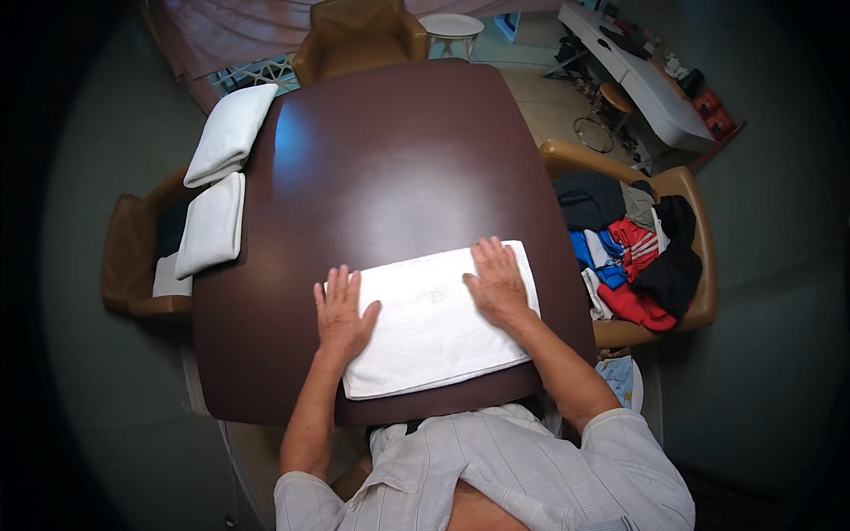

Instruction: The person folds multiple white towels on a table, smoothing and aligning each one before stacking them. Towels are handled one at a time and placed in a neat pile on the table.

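Note:
A white towel (434,332), folded into a rectangle, lies flat near the front edge of the dark brown table (381,195). My left hand (343,314) rests palm down at the towel's left edge, fingers stretched out and thumb apart. On its right side my right hand (498,281) lies flat near the far corner, fingers pointing away from me and thumb spread to the left. Neither hand grips anything. Faint brownish marks show on the towel between the hands.
Two folded white towels, a far one (232,133) and a nearer one (212,226), lie at the table's left edge. A tan armchair (706,265) on the right holds piled clothes (633,257). Other armchairs stand left (124,257) and beyond the table (359,40). A white desk (655,97) stands far right.

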The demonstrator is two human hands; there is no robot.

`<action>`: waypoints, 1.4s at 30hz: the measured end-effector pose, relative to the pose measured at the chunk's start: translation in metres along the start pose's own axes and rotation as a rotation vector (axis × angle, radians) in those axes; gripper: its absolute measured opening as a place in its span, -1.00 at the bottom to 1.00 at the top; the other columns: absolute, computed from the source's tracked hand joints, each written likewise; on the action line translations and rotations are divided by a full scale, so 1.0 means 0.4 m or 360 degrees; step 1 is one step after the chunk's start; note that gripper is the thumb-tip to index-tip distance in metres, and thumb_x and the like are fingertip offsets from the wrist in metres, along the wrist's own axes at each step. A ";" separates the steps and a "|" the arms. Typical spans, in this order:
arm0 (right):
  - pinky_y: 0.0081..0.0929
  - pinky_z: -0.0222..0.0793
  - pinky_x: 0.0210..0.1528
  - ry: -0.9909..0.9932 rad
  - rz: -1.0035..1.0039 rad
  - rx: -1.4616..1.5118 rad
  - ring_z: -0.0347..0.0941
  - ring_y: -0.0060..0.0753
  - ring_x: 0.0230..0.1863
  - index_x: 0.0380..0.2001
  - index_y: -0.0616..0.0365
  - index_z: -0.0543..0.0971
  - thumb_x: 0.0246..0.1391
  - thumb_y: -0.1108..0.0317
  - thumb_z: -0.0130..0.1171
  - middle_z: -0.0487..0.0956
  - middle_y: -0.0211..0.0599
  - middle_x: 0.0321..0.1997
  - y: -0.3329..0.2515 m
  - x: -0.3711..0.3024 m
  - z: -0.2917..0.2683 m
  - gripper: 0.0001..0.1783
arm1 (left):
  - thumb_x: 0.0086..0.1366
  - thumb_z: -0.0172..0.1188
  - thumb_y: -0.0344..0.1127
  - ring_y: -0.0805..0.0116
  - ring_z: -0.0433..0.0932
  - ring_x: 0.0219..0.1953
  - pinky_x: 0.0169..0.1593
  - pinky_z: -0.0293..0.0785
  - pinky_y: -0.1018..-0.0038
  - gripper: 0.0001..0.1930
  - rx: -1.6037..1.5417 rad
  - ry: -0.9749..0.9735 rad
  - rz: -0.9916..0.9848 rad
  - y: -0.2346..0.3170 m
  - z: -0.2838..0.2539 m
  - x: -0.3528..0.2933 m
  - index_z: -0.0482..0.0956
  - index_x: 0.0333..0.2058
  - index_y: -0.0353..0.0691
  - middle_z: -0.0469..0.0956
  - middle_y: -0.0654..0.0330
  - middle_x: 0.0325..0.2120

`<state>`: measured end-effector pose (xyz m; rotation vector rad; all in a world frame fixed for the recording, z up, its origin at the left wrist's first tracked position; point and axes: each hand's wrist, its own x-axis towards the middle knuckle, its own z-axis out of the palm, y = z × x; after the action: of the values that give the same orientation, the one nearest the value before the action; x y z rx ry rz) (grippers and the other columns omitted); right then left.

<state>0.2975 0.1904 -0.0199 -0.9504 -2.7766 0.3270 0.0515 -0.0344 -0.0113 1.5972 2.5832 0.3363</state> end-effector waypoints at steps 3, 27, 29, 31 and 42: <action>0.01 -0.33 0.65 0.0092 0.0116 -0.0010 -0.10 0.03 0.65 0.45 0.27 0.28 0.40 0.03 0.03 0.16 0.06 0.59 0.063 -0.028 -0.019 -0.28 | 0.45 0.10 0.07 0.02 -0.11 0.59 0.57 -0.37 -0.08 -0.24 -0.0017 0.0057 -0.0125 -0.069 -0.003 -0.033 0.21 0.46 -0.25 0.07 -0.08 0.52; -0.15 0.56 -0.03 0.0045 0.0971 0.0862 0.67 0.08 -0.12 0.06 0.33 0.54 -0.11 0.08 0.49 0.71 0.08 -0.16 0.102 -0.264 -0.123 -0.28 | 0.45 0.27 -0.02 0.50 0.60 -0.51 -0.57 0.52 0.52 -0.59 -0.2520 -0.0641 -0.1251 -0.051 -0.071 -0.185 0.62 -0.13 -0.34 0.66 0.17 -0.32; -0.14 0.56 -0.07 0.0038 0.0967 0.0869 0.68 0.08 -0.17 -0.08 0.35 0.59 -0.14 0.07 0.49 0.71 0.13 -0.18 0.093 -0.271 -0.129 -0.35 | 0.45 0.26 -0.08 0.37 0.70 -0.27 -0.26 0.67 0.40 -0.57 -0.2607 -0.0543 -0.1306 0.011 -0.073 -0.157 0.62 -0.03 -0.42 0.69 0.10 -0.19; -0.14 0.54 -0.10 -0.0128 0.0891 0.0832 0.68 0.05 -0.20 -0.24 0.35 0.62 -0.08 0.06 0.43 0.70 0.18 -0.23 0.082 -0.267 -0.148 -0.47 | 0.44 0.26 -0.13 0.29 0.70 -0.14 -0.05 0.64 0.33 -0.55 -0.2390 -0.0619 -0.1161 0.007 -0.065 -0.155 0.59 0.06 -0.45 0.68 0.05 -0.09; -0.28 0.49 -0.10 -0.0314 0.0443 0.1323 0.55 -0.39 -0.18 -0.13 0.32 0.54 0.23 0.28 0.19 0.64 -0.13 -0.23 -0.047 -0.111 -0.192 -0.70 | 0.45 0.20 -0.25 0.33 0.62 0.00 0.11 0.55 0.34 -0.57 -0.2534 -0.0216 -0.0767 -0.071 -0.217 -0.282 0.53 0.16 -0.43 0.64 0.09 0.01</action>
<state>0.3402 0.1595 0.0541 -1.0764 -2.2482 1.5251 0.0613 -0.1593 0.0616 0.3581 1.4652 1.5425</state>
